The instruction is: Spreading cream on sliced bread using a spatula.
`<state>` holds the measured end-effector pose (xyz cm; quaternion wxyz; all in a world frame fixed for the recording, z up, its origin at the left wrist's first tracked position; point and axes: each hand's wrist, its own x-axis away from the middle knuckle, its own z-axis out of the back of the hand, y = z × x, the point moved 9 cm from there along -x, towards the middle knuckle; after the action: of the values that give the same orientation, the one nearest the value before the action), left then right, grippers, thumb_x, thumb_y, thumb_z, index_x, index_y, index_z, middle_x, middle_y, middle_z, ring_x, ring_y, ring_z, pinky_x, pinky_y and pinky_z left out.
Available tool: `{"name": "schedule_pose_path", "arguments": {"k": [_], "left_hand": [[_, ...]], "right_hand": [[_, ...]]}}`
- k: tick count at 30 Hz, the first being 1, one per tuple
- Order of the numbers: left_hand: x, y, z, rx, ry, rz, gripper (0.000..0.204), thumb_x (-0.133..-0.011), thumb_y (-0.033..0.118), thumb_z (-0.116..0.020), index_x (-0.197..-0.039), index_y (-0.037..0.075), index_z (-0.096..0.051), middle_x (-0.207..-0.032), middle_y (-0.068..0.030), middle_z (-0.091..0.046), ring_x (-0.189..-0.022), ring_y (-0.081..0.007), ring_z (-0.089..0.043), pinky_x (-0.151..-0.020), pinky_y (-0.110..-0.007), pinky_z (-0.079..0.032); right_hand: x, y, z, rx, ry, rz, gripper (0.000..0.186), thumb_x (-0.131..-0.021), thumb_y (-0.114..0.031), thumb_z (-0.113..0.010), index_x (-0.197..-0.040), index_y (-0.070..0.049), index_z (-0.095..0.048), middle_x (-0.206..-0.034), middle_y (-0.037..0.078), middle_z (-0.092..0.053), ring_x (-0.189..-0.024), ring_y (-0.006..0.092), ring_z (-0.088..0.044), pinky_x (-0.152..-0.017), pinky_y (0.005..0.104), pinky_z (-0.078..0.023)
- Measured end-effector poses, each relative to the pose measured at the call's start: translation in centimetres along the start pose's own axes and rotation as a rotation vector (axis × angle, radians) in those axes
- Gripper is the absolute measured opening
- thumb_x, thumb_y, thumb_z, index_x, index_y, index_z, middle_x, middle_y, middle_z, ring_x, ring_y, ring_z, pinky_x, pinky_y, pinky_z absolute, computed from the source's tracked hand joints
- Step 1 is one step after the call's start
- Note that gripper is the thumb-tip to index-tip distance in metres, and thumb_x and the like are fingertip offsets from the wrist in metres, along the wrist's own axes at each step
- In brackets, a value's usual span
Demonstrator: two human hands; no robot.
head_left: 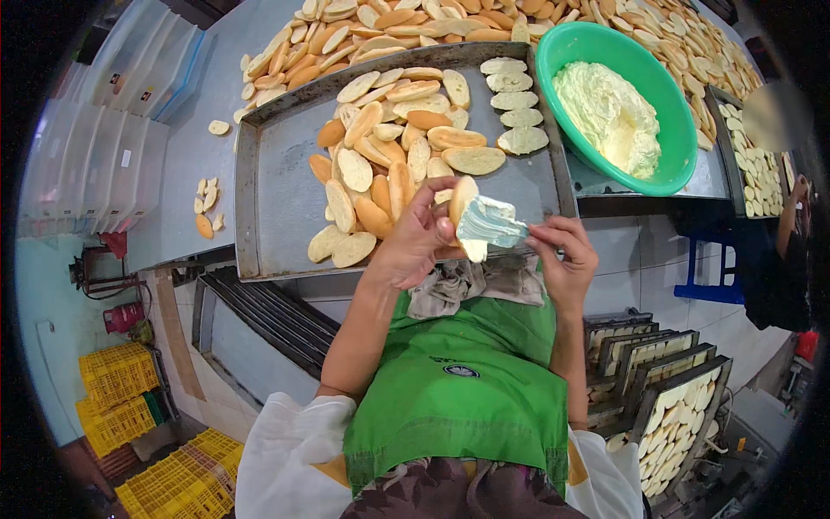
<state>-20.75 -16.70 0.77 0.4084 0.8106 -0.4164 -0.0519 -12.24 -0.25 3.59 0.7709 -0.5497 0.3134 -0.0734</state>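
Observation:
My left hand [417,238] grips an oblong bread slice [462,195] just above the front of a metal tray [268,173]. My right hand [562,251] pinches a pale blue spreader [500,223], whose cream-coated blade lies against the slice. Many loose slices [372,210] are heaped in the tray, some crust up and some cut side up. Several cream-topped slices [519,137] form a column along the tray's right side. A green bowl [683,138] of pale cream [605,104] stands beside the tray's back right.
A large bread heap [389,17] covers the back. Clear lidded bins [121,156] stack at left, yellow crates [121,389] below. Filled trays [674,424] stand upright at lower right, below a blue stool [709,277]. Another person's hand [800,190] is near a filled tray [748,164] at far right.

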Motion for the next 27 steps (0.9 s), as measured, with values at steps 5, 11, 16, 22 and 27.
{"name": "schedule_pose_path", "arguments": {"k": [5, 11, 16, 22, 27], "left_hand": [[0.2, -0.8, -0.8, -0.026, -0.053, 0.052, 0.059, -0.073, 0.013, -0.07, -0.121, 0.007, -0.036, -0.106, -0.0073, -0.053, -0.091, -0.0149, -0.058, -0.072, -0.028, -0.054], [0.2, -0.4, -1.5, -0.026, -0.075, 0.01, 0.074, -0.066, 0.015, -0.076, -0.127, 0.007, -0.033, -0.114, -0.0077, -0.046, -0.104, -0.0183, -0.05, -0.087, -0.033, -0.047], [-0.5, 2.4, -0.7, -0.254, 0.073, -0.273, 0.074, -0.065, -0.002, -0.073, -0.126, 0.007, -0.034, -0.116, -0.006, -0.042, -0.103, -0.0159, -0.048, -0.079, -0.026, -0.05], [-0.1, 4.0, -1.5, -0.456, 0.177, -0.462, 0.064, -0.064, -0.006, -0.071, -0.118, 0.006, -0.039, -0.114, -0.0065, -0.041, -0.102, -0.0173, -0.048, -0.084, -0.03, -0.05], [0.2, 4.5, -1.2, -0.291, 0.175, -0.535, 0.065, -0.067, -0.004, -0.07, -0.119, 0.007, -0.033, -0.113, -0.0082, -0.04, -0.101, -0.0187, -0.05, -0.084, -0.03, -0.05]], "right_hand": [[-0.3, -0.2, 0.1, 0.068, 0.108, 0.005, 0.021, -0.063, 0.006, -0.069, -0.082, -0.003, -0.068, -0.077, 0.005, -0.059, -0.071, 0.0155, -0.053, -0.06, 0.0246, -0.043], [-0.6, -0.2, 1.1, 0.107, 0.164, -0.005, 0.016, -0.07, 0.005, -0.065, -0.086, -0.002, -0.067, -0.082, 0.006, -0.058, -0.067, 0.0121, -0.052, -0.058, 0.0214, -0.042], [2.3, 2.2, 0.7, -0.39, 0.043, -0.618, 0.015, -0.083, -0.003, -0.057, -0.095, 0.004, -0.062, -0.083, 0.004, -0.055, -0.059, 0.0061, -0.051, -0.049, 0.0173, -0.041], [2.8, 0.9, -1.8, -0.343, -0.091, -0.586, 0.016, -0.081, -0.004, -0.06, -0.095, 0.002, -0.063, -0.076, 0.003, -0.055, -0.049, 0.0056, -0.048, -0.043, 0.0177, -0.038], [2.5, 1.5, 0.4, -0.019, -0.022, -0.414, 0.014, -0.08, -0.004, -0.06, -0.093, 0.001, -0.064, -0.069, 0.002, -0.055, -0.049, 0.0053, -0.048, -0.043, 0.0176, -0.038]]}}
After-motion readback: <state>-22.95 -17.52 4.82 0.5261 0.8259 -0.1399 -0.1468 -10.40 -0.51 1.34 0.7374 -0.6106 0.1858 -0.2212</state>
